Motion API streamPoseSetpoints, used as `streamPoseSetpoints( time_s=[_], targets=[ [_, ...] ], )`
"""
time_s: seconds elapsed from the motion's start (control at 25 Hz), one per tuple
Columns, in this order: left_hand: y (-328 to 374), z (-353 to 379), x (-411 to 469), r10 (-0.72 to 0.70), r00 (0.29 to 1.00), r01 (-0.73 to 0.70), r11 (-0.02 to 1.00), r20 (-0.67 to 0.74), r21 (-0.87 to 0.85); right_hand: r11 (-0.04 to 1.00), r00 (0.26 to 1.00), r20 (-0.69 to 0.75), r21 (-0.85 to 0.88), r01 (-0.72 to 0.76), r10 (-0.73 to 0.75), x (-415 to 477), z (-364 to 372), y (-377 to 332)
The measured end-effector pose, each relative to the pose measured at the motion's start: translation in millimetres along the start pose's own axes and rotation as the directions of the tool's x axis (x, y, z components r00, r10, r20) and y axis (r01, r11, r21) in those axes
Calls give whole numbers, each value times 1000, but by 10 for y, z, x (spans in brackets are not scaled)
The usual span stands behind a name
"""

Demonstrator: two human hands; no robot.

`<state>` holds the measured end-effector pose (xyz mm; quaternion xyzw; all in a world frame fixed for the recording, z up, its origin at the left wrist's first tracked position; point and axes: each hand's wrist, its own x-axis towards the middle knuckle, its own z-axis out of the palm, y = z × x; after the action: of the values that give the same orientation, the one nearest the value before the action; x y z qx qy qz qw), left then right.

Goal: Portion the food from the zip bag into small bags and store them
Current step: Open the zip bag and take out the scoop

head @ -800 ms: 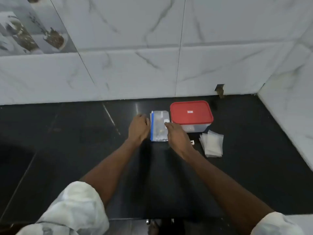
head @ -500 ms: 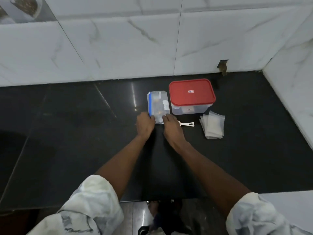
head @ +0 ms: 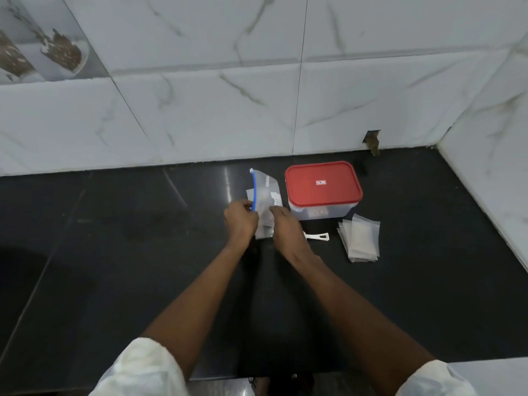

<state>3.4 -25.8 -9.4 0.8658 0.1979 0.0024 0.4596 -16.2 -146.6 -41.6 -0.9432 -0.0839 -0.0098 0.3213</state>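
A clear zip bag [head: 266,192] with a blue zip strip is raised off the black counter [head: 128,252], its far end tilted up. My left hand [head: 240,221] pinches its near left edge by the blue strip. My right hand [head: 287,228] grips its near right side. What is inside the bag is too blurred to tell. A stack of small clear bags [head: 361,238] lies to the right. A clear container with a red lid [head: 323,188] stands shut beside the zip bag.
A small white plastic scoop [head: 317,237] lies on the counter just right of my right hand. Marble-tiled walls [head: 257,95] close the counter at the back and right. A dark sink basin [head: 23,275] lies at the left.
Both hands have taken hold of the zip bag's near end and lifted it from lying flat on the counter; its far end now tilts up.
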Motion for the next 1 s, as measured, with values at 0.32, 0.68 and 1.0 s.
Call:
streamPoseSetpoints(
  time_s=[0.32,0.68,1.0],
  targets=[
    [399,-945,281,223,907,-209,975,356,-78,916,982,-73,378,-134,173,839,-720,-51],
    [487,-1363,552,250,920,-192,958,300,-211,655,978,-138,756,0,159,752,-773,15],
    [720,-810,450,513,809,-574,794,287,200,683,982,-109,730,-25,153,672,-654,80]
  ],
)
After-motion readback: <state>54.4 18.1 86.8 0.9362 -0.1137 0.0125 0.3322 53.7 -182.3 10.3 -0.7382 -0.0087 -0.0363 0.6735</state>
